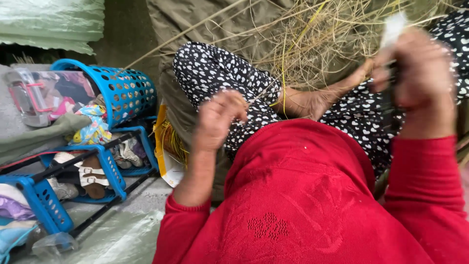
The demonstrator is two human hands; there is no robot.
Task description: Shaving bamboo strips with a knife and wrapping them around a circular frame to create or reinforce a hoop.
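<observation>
Seated cross-legged, the right hand [420, 73] grips a pale strip [394, 27] raised above the dry straw [312, 44], left hand [217, 120] loosely curled, empty.

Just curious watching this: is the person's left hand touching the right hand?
Apart. The head view shows the left hand raised over the spotted trousers, with a wide gap to the right hand.

Two hands: left hand [218, 120], right hand [421, 73]; one round blue basket [128, 93]; one bare foot [312, 101].
</observation>
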